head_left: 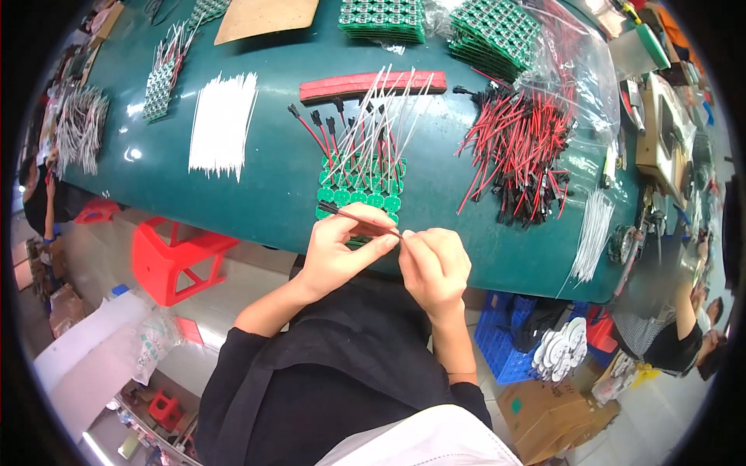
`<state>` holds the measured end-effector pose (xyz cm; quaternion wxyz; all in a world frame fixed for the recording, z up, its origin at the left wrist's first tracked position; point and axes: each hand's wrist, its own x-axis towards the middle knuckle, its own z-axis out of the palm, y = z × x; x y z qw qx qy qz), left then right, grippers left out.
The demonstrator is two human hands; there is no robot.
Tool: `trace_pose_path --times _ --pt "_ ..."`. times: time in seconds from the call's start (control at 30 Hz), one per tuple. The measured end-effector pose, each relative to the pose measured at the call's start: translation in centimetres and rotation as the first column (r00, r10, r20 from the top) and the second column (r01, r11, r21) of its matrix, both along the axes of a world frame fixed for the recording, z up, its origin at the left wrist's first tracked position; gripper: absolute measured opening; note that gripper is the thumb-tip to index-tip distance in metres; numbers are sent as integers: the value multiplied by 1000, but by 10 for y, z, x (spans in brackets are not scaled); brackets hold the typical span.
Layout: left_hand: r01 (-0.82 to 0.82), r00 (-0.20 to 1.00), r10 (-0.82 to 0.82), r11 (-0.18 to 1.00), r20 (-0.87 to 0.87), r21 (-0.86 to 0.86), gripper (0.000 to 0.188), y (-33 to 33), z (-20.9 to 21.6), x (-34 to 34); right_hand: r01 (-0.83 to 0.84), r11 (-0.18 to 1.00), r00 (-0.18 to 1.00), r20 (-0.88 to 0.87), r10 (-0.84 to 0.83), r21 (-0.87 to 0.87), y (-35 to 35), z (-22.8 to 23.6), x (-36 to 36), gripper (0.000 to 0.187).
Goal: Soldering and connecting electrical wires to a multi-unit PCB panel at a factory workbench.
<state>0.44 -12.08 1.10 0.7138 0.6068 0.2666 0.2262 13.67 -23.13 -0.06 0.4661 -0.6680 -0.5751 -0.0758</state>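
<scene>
My left hand (339, 252) pinches a red-and-black wire lead (353, 220) with a black connector at its left end. My right hand (435, 264) meets it at the fingertips and grips the same lead's other end. Both hands hover at the near edge of the green table (272, 179). Just beyond them lies a panel of small round green circuit boards (359, 190) with white, red and black wires standing out of it.
A pile of red-and-black leads (519, 151) lies right of the panel, beside a clear bag of green boards (505, 35). White wire bundles (223, 123) lie left, a red strip (373, 84) behind. A red stool (172, 260) and blue crate (509, 346) stand below. Another person (684, 326) sits at right.
</scene>
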Motion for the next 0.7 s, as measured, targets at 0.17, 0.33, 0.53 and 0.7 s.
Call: trace_pose_path --times 0.17,0.33,0.53,0.7 --pt "-58 998 57 997 23 42 16 3 -4 5 -56 995 998 13 57 -80 5 2 6 23" --pt "-78 980 162 850 -118 521 16 12 -17 14 421 745 888 65 -456 -518 -6 1 33 24" --pt "-68 982 156 811 -103 581 15 10 -24 18 402 708 898 101 -427 -580 -10 6 31 18" --pt "-67 981 162 800 -106 596 14 10 -23 20 415 701 895 124 -428 -580 -12 3 33 16"
